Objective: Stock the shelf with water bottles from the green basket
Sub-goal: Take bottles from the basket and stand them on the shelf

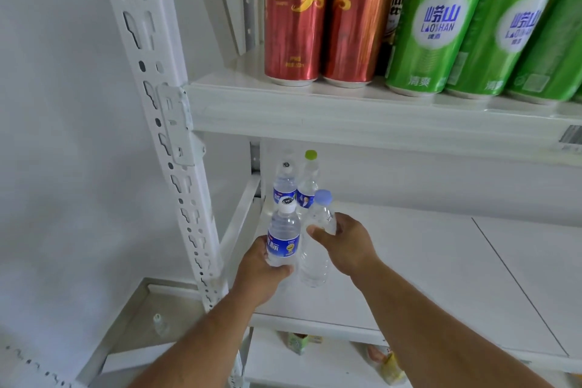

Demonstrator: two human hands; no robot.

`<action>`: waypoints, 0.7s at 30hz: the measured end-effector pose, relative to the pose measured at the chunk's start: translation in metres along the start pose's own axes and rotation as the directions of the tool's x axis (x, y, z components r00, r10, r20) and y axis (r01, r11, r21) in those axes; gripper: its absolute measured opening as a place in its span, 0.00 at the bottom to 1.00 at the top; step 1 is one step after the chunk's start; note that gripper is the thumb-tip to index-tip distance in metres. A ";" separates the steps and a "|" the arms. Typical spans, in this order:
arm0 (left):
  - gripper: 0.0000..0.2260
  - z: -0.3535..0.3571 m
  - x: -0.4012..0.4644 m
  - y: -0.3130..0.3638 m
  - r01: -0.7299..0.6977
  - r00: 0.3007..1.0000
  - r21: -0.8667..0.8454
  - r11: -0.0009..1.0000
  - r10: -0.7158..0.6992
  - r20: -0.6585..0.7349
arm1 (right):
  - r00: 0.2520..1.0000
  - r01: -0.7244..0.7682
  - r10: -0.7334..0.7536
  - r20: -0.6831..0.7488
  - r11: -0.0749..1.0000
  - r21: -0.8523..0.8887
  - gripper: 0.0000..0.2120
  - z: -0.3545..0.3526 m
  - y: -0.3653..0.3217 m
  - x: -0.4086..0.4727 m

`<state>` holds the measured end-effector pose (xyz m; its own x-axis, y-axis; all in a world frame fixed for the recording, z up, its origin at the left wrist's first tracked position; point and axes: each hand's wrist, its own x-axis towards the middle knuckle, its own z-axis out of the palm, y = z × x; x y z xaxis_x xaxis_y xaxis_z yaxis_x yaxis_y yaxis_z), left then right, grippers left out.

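Note:
My left hand (261, 274) grips a small water bottle (283, 239) with a blue label and white cap, upright over the left front of the middle shelf (425, 277). Beside it my right hand (343, 242) holds a clear bottle (316, 261) with a pale blue cap by its upper part. Two more bottles stand at the shelf's back left corner: one with a blue label and white cap (284, 186), one with a green cap (308, 183). The green basket is out of view.
The upper shelf (346, 110) carries tall red cans (296, 16) and green cans (434, 31). A white perforated upright post (176, 148) stands to the left, against a white wall. Small cartons (302, 342) lie on the shelf below.

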<state>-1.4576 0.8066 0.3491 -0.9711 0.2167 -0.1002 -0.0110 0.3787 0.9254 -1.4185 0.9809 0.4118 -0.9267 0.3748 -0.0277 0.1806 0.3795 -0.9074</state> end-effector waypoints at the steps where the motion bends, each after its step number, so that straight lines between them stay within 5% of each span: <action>1: 0.26 0.002 0.006 -0.001 0.000 1.000 -0.006 1.000 0.000 -0.009 | 1.000 -0.008 0.008 0.001 1.000 0.001 0.10 0.001 0.001 0.006; 21: 0.25 0.033 0.103 -0.026 0.001 0.990 -0.032 1.000 -0.006 -0.139 | 1.000 -0.025 0.026 -0.010 0.997 0.069 0.09 0.032 0.043 0.094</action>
<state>-1.5491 0.8490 0.3028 -0.9947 0.0873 -0.0537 -0.0198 0.3504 0.9364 -1.5081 1.0054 0.3565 -0.9184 0.3928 -0.0474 0.1811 0.3110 -0.9330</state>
